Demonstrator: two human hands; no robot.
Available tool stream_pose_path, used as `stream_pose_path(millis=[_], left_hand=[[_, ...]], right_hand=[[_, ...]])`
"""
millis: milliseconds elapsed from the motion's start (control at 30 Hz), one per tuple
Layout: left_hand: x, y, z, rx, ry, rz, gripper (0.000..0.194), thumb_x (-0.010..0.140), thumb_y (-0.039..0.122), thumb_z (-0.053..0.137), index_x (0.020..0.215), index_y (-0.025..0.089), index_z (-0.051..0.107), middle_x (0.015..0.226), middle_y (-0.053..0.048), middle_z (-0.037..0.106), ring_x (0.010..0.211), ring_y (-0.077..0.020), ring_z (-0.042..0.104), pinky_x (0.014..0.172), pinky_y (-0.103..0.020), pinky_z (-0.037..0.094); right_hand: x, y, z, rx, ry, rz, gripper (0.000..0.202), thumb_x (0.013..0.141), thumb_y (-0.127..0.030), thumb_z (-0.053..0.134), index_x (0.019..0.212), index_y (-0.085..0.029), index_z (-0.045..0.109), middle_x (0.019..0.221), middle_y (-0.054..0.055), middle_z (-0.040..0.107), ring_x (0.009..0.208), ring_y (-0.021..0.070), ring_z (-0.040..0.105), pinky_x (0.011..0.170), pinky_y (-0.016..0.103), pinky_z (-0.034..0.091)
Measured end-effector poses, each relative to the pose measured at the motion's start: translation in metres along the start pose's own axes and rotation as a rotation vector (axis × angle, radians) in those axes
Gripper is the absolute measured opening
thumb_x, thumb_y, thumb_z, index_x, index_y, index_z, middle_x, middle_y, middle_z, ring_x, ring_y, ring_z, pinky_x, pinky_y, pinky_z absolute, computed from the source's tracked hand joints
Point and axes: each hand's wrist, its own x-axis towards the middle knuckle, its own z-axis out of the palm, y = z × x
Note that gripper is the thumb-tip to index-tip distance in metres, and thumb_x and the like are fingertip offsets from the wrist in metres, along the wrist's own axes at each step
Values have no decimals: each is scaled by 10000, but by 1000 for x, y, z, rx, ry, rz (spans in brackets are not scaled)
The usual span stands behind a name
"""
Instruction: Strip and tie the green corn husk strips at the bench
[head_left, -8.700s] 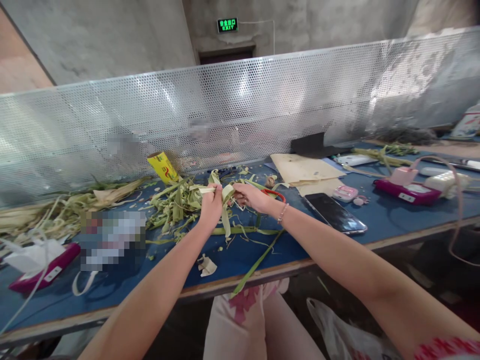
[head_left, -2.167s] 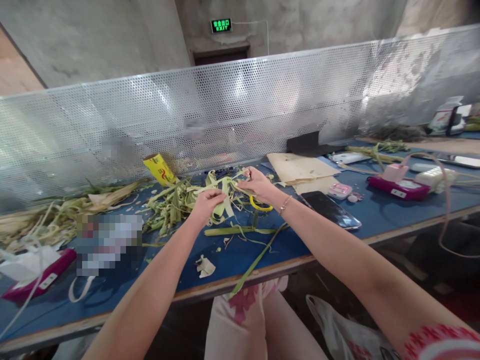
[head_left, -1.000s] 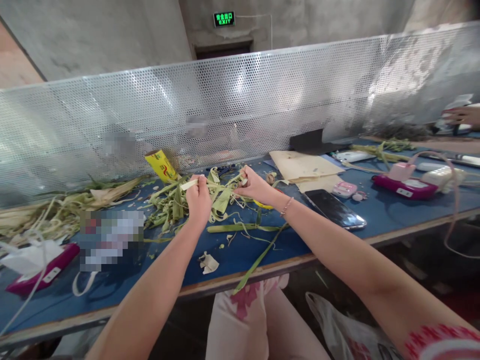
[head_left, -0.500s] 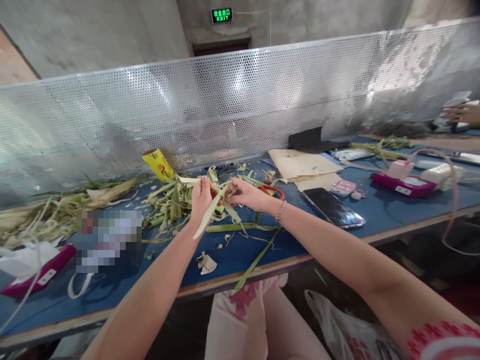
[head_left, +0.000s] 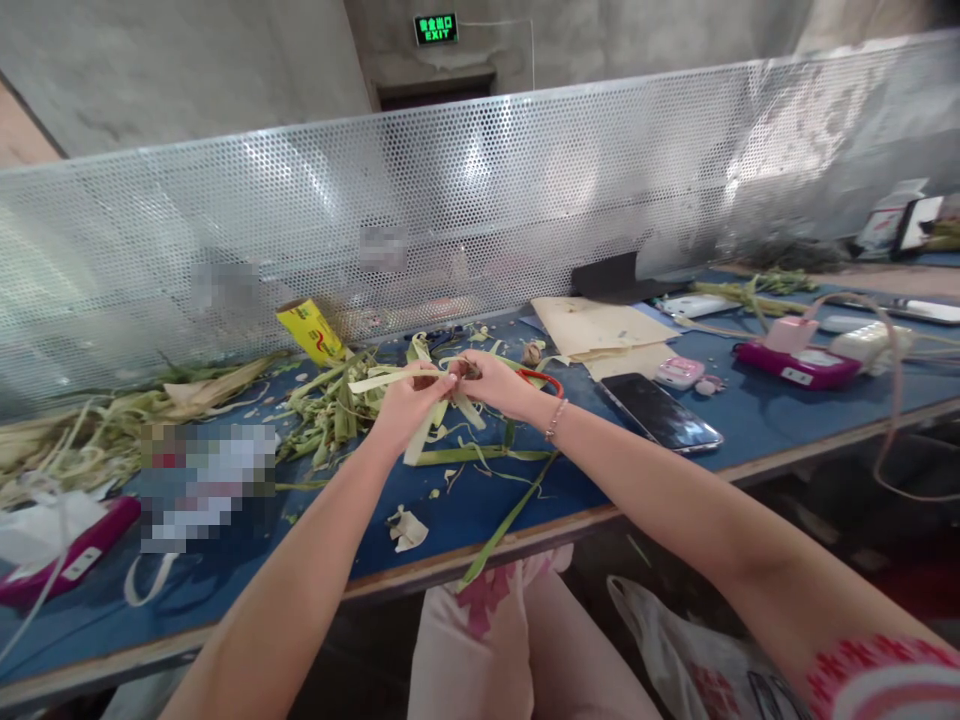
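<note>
My left hand [head_left: 409, 408] and my right hand [head_left: 489, 386] meet above the blue table, fingertips pinched close together. Between them they grip pale green leaf strips [head_left: 379, 380]; one end sticks out left across my left hand, others hang below. My fingers hide the exact spot where the strips join. A heap of green leaf scraps [head_left: 330, 412] lies just left of and behind my left hand. Beside my right wrist shows an orange-red loop handle [head_left: 555, 380], partly covered. Long green leaf strips [head_left: 502, 535] lie in front, one hanging over the table's edge.
A yellow box [head_left: 311, 332] leans behind the heap. To the right lie a black phone [head_left: 661, 412], brown paper sheets [head_left: 600, 335] and a purple power strip [head_left: 799, 362] with a cable. Another purple power strip [head_left: 82, 550] sits at left. A perforated metal screen [head_left: 450, 220] stands behind.
My left hand has turned and drawn closer to my right fingertips. A strip's free end now points left over it rather than hanging down-left. The co-worker's hand at far right is gone from view.
</note>
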Motion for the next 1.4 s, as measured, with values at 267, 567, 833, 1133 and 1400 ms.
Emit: stream_pose_path(millis=[267,567,833,1133,1400], left_hand=[[4,4,-6,-101,-70,-119,318,528,405,708,617,133,569,420,31,482,379,-50,403,394,-195,305],[8,4,-11,-150,-52,-76,211,506,301,689,569,119,602,369,48,402,333,-8,240,368,-191,139],[7,3,-8,-177,18,-50,246,467,297,701,591,128,573,461,25,514,321,-8,286,354,-181,146],[5,-1,-5,-330,-30,-30,242,514,263,712,610,143,525,391,92,330,334,3,227,362,-152,137],[2,1,-3,-267,-111,-20,193,570,231,680,658,121,547,581,-8,576,476,-52,477,459,-184,337]], right_hand=[[3,1,-3,218,-24,115,206,596,-190,661,684,-167,476,603,-27,538,566,85,541,567,237,447],[8,3,-7,371,14,90,184,565,-160,672,690,-155,537,632,-27,542,550,69,531,528,217,439],[7,2,-6,494,-3,141,240,533,-185,713,712,-149,557,625,-34,550,548,63,531,530,209,437],[4,-3,-5,551,1,198,238,549,-158,696,742,-145,558,657,-32,551,556,54,530,552,212,437],[2,-6,-7,391,-54,139,217,637,-251,642,784,-175,502,707,-22,531,600,80,520,611,260,442]])
